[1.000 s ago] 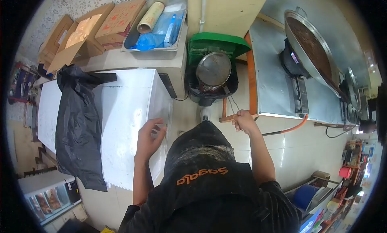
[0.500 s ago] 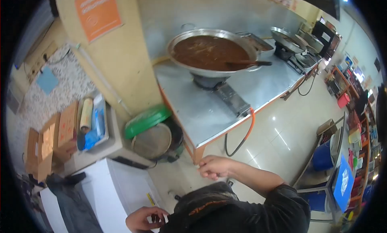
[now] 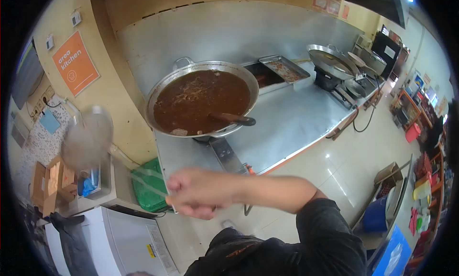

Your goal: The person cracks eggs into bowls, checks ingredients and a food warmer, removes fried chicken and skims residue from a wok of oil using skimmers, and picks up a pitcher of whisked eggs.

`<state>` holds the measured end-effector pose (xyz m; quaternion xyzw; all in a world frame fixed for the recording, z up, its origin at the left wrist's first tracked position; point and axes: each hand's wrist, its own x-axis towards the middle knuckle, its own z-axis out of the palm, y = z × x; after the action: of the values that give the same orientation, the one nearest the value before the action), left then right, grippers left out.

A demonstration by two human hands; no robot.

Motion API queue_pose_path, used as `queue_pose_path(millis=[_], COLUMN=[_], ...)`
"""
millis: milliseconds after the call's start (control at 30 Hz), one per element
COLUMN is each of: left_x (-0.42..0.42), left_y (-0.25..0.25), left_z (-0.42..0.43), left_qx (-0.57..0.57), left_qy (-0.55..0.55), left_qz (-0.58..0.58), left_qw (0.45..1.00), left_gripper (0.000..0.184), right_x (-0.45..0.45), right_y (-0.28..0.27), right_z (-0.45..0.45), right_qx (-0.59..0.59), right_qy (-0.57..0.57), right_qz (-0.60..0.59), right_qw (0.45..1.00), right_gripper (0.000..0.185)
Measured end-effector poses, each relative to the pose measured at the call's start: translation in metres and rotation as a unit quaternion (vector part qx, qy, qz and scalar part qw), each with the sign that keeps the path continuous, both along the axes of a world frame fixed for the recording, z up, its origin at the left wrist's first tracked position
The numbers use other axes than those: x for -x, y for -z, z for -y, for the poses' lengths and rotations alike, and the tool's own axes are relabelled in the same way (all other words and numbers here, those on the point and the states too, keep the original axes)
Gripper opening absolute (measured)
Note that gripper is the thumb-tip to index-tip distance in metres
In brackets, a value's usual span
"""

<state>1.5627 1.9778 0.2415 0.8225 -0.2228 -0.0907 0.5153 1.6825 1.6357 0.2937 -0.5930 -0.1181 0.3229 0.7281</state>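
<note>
Head view: the right hand [image 3: 203, 192] has its fingers clamped around the handle of a round strainer [image 3: 87, 138], held up (and rather blurred) to the left of the big pan [image 3: 155, 118] of brown liquid. Only a sliver of the left hand [image 3: 138, 273] shows; I cannot tell its fingers' state.

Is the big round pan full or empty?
Quite full: brown liquid spreads wide inside the big round pan, leaving only a band of bare metal around the edge.
</note>
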Motion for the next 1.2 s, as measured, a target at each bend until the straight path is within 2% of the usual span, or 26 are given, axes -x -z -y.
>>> queue_pose_path(millis=[100,133,167,200,267,333,367,433,467,600,700,800,900,933,1033,1167,1200], left_x=[-0.064,-0.077,-0.108,-0.122,-0.137,-0.151,-0.155,-0.165,-0.173,-0.209,-0.219,-0.237,-0.250,-0.258,-0.261,-0.292,-0.306], left_y=[0.019,0.055,0.060,0.059,0.062,0.068,0.072,0.084,0.092,0.109,0.100,0.107,0.069,0.052,-0.005,-0.065,-0.075], left_z=[0.054,0.081,0.119,0.161,0.241,0.297,0.323,0.371,0.391,0.447,0.472,0.489,0.513,0.515,0.511,0.504,0.503], left_qx=[-0.038,-0.041,0.060,0.029,0.008,-0.048,-0.044,-0.039,-0.061,-0.111,-0.113,0.030,0.185,0.124,-0.238,-0.347,-0.381], left_qy=[0.143,0.064,0.103,0.094,0.001,-0.024,-0.042,-0.074,-0.091,-0.240,-0.336,-0.393,-0.467,-0.491,-0.509,-0.382,-0.380], left_qz=[0.043,0.246,0.036,0.160,0.305,0.416,0.421,0.428,0.452,0.478,0.467,0.444,0.308,0.347,0.315,0.318,0.355], left_qw=[0.988,0.966,0.992,0.982,0.952,0.908,0.905,0.900,0.885,0.838,0.810,0.805,0.808,0.789,0.765,0.795,0.765], left_gripper=[0.029,0.035,0.036,0.044,0.048,0.056,0.063,0.076,0.077,0.066,0.055,0.047,0.043,0.036,0.033,0.043,0.043], right_x=[-0.025,-0.030,-0.032,-0.034,-0.039,-0.046,-0.053,-0.070,-0.080,-0.120,-0.137,-0.157,-0.166,-0.170,-0.172,-0.184,-0.186], right_y=[-0.036,-0.047,-0.058,-0.068,-0.082,-0.087,-0.084,-0.066,-0.051,0.037,0.088,0.130,0.156,0.164,0.176,0.186,0.189], right_z=[0.063,0.085,0.109,0.133,0.186,0.242,0.269,0.320,0.349,0.461,0.506,0.546,0.564,0.573,0.582,0.611,0.612], right_qx=[-0.019,-0.028,-0.032,-0.026,0.001,0.044,0.069,0.125,0.127,0.172,0.102,0.080,0.076,0.072,0.091,0.084,0.091], right_qy=[0.076,0.111,0.144,0.183,0.247,0.320,0.365,0.435,0.439,0.447,0.469,0.459,0.432,0.417,0.388,0.346,0.342], right_qz=[0.079,0.099,0.118,0.134,0.171,0.197,0.194,0.178,0.185,0.169,0.072,0.017,-0.037,-0.050,-0.081,-0.118,-0.126], right_qw=[0.994,0.989,0.982,0.974,0.954,0.926,0.908,0.874,0.870,0.861,0.874,0.884,0.898,0.905,0.914,0.927,0.927], right_gripper=[0.018,0.019,0.021,0.021,0.021,0.023,0.025,0.023,0.021,0.017,0.018,0.017,0.012,0.010,0.005,0.005,0.006])
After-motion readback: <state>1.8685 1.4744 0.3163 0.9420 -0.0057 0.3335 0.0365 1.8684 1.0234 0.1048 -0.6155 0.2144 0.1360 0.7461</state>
